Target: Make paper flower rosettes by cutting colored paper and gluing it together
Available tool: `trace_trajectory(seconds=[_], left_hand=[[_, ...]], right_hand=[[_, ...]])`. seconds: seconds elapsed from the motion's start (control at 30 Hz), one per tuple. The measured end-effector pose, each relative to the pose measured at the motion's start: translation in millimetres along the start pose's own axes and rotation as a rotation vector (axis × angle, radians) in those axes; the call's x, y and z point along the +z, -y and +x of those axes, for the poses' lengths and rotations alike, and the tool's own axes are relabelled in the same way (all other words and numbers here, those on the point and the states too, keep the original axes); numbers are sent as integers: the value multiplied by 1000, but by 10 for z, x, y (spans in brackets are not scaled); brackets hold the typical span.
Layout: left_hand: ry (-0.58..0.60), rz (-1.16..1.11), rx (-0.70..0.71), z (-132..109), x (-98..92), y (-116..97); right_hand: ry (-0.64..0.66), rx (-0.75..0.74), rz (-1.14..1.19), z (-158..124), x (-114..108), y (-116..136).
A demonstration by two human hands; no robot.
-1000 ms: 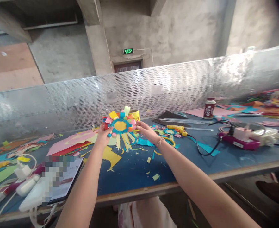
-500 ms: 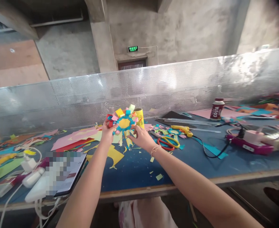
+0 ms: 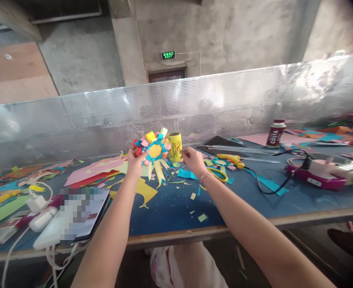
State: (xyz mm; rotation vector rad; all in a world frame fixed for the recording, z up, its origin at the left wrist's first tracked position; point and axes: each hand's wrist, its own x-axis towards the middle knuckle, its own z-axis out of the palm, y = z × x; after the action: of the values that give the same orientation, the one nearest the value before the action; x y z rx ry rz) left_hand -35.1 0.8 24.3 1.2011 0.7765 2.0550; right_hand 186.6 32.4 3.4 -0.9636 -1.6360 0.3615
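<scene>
Across the blue tabletop [image 3: 170,220] lie paper scraps [image 3: 202,218]. Above it, a paper rosette [image 3: 155,151] is pinched at its left edge by the left hand [image 3: 136,163]. Just right stands a yellow tube [image 3: 174,146]; next to that, the right hand [image 3: 194,161] has its fingers drawn together, on what, if anything, I cannot tell. Farther right are a corded yellow tool [image 3: 233,159] and an upright dark-red bottle [image 3: 275,134].

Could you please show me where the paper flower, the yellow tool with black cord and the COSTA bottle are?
Paper flower [image 3: 155,151]: head view, on its yellow centre.
Yellow tool with black cord [image 3: 231,159]: head view, on its body.
COSTA bottle [image 3: 275,137]: head view, on its lettered front.
</scene>
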Motion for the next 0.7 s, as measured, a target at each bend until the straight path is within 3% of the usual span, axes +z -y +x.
trace_trajectory(seconds=[0.13,0.2,0.27,0.33,0.43,0.57,0.7], left_hand=[[-59,-5,37,117,-133,16],[-70,2,55,170,-199,30],[-89,1,54,216,-261,41],[-105,-8,37,251,-314,46],[-102,-24,23,279,-357,37],[-51,-41,-2,251,-328,-13],[25,-101,-94,153,-223,-114]], right_hand=[[-270,289,172,244,-287,-334],[-407,389,118,334,-402,-507],[-425,414,49,378,-480,-642],[-384,408,-37,375,-517,-721],[-221,361,-194,313,-488,-736],[20,258,-344,219,-364,-611],[107,109,-308,167,-222,-418]])
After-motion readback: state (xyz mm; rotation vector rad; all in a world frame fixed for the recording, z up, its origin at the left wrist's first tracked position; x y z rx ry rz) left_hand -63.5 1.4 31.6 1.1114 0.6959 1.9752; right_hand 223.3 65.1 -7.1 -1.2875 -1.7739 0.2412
